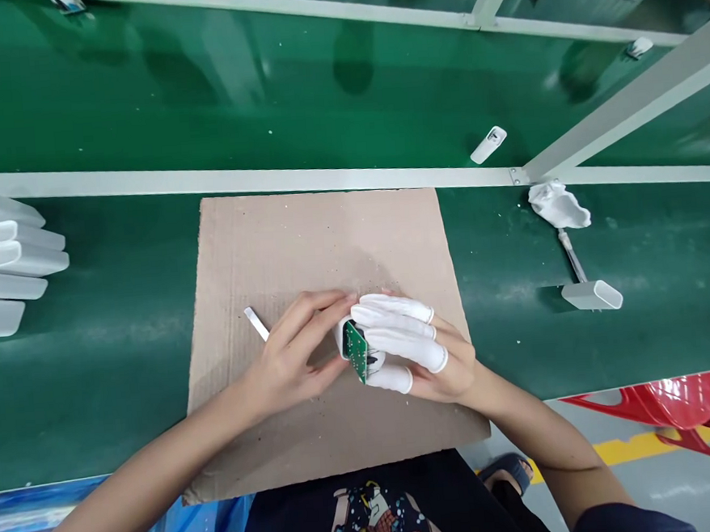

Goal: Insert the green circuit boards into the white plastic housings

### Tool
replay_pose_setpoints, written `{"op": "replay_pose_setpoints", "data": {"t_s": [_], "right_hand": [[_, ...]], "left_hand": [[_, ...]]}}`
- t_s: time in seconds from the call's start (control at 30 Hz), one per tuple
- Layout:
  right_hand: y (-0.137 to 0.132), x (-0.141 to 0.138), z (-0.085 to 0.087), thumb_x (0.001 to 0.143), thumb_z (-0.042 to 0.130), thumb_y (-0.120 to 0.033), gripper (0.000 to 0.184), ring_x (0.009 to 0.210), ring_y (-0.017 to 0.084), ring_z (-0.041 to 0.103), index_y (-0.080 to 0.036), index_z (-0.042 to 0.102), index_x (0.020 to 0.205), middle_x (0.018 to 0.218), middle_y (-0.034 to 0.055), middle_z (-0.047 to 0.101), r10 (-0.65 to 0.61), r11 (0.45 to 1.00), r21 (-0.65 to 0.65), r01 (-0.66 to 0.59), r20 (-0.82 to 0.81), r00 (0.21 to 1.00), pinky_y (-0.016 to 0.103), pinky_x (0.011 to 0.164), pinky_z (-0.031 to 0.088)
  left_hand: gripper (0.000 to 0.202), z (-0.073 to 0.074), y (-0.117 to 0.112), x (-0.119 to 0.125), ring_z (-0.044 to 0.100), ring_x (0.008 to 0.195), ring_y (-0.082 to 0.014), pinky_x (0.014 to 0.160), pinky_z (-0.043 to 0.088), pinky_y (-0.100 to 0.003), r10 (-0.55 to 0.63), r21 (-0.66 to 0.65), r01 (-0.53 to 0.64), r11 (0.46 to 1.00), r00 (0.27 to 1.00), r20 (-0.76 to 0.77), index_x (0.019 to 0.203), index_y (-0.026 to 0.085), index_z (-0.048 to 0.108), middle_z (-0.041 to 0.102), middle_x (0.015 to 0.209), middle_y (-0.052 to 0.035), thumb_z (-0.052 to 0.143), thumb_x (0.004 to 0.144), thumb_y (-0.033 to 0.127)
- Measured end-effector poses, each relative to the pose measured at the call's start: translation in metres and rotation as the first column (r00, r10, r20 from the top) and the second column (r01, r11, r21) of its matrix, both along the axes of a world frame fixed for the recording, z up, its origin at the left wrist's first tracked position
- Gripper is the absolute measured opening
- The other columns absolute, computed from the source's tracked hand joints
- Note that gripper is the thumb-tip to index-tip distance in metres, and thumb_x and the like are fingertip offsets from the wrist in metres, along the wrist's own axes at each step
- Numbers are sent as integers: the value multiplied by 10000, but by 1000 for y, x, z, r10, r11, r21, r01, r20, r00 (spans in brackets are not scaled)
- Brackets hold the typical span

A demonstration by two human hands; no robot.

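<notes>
A green circuit board [356, 352] stands tilted on edge between the two hands, just above the middle of a cardboard sheet [304, 237], with the dark mouth of a white casing [340, 337] right against its left side. The left hand [303, 347] comes in low from the left, back of the hand turned up, its bare fingers bent and reaching over the casing's far side while the thumb lies along the near side, so that it pinches the casing between them. The right hand [425, 350] wears white finger cots [402, 340]; its fingers lie close together, curled over the board's right side, with the thumb tucked below, closing on the board; whether it also grips the white part behind is hidden. Both forearms slant inward from the near corners, elbows wide, wrists nearly straight. Beside the left knuckles, a thin white strip [256, 324] lies on the cardboard, partly behind the hand. On the green table [124, 355] outside the sheet, white sleeves [14, 257] are stacked at the left; at the right lie a crumpled white cloth [559, 205], a slim metallic tool [571, 255] and a white shell [592, 295] at its near end. Beyond the pale rail [203, 182] rests another white piece [488, 145], and a red stool [686, 401] stands at the lower right.
</notes>
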State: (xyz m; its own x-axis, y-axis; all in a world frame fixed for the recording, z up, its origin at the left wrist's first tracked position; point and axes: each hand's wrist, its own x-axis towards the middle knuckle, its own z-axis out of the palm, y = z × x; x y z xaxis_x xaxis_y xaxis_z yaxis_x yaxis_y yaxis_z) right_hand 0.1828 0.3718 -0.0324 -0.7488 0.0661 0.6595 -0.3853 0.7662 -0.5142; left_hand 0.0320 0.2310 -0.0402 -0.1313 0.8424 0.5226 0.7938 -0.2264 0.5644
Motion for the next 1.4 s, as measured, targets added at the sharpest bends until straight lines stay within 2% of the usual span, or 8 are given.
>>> {"op": "replay_pose_setpoints", "data": {"t_s": [0.13,0.3,0.4,0.63,0.9,1.13,1.3,1.4], "right_hand": [[0,-1,-2,860,656,-230,639,1248,241,536,-236,360,1426,1284,86,611,5,1000,-12,-5,26,1000,495,1031,495],[0,-4,-3,882,635,-293,538,1261,237,523,-231,411,1367,1221,97,643,-84,996,41,82,53,995,483,1017,509],[0,-7,-5,870,651,-266,511,1268,241,514,-220,433,1330,1206,100,644,-76,996,40,74,31,997,476,1011,513],[1,-9,-9,892,614,-273,468,1304,239,469,-274,426,1321,1301,82,567,-95,995,40,93,72,993,482,1038,475],[-2,-10,-13,890,610,-238,536,1245,217,518,-267,399,1382,1234,61,607,-122,992,-4,122,46,991,443,1047,464],[0,-13,-19,902,594,-251,440,1215,223,547,-220,467,1322,1200,86,625,-147,989,14,147,1,989,449,1017,490],[-1,-14,-18,920,564,-287,343,1277,235,492,-249,512,1257,1250,74,599,-138,990,0,139,100,985,503,1074,422],[-4,-14,-13,906,587,-318,379,1332,243,426,-268,487,1268,1320,71,546,-111,987,-92,129,178,978,517,1103,374]], "left_hand": [[543,-4,0,0,590,1041,-218,842,546,-352,9,-41,-7,999,999,39,1367,224,405,582,1140,-112,533,846,135],[521,-9,0,0,574,1070,-213,879,532,-356,18,-87,-7,996,992,127,1337,239,440,572,1165,-97,544,837,133],[523,-11,1,0,570,1084,-212,889,528,-360,23,-94,-8,995,988,153,1336,246,444,569,1175,-90,554,838,133],[559,-12,3,-2,563,1104,-215,900,525,-374,31,-91,-16,996,987,159,1364,265,424,569,1184,-86,554,841,119],[558,-14,4,-1,561,1111,-218,922,518,-384,85,-131,-63,989,981,172,1355,280,446,576,1188,-68,564,832,127],[527,-14,7,0,574,1085,-221,901,532,-386,90,-133,-64,989,975,204,1341,282,467,576,1173,-68,572,842,149],[503,-13,7,-1,571,1098,-225,908,529,-400,83,-127,-61,990,981,178,1337,280,460,576,1184,-71,565,857,169],[492,-12,7,-1,571,1093,-225,907,526,-406,98,-119,-81,990,984,152,1329,278,459,577,1186,-68,572,858,186]]}}
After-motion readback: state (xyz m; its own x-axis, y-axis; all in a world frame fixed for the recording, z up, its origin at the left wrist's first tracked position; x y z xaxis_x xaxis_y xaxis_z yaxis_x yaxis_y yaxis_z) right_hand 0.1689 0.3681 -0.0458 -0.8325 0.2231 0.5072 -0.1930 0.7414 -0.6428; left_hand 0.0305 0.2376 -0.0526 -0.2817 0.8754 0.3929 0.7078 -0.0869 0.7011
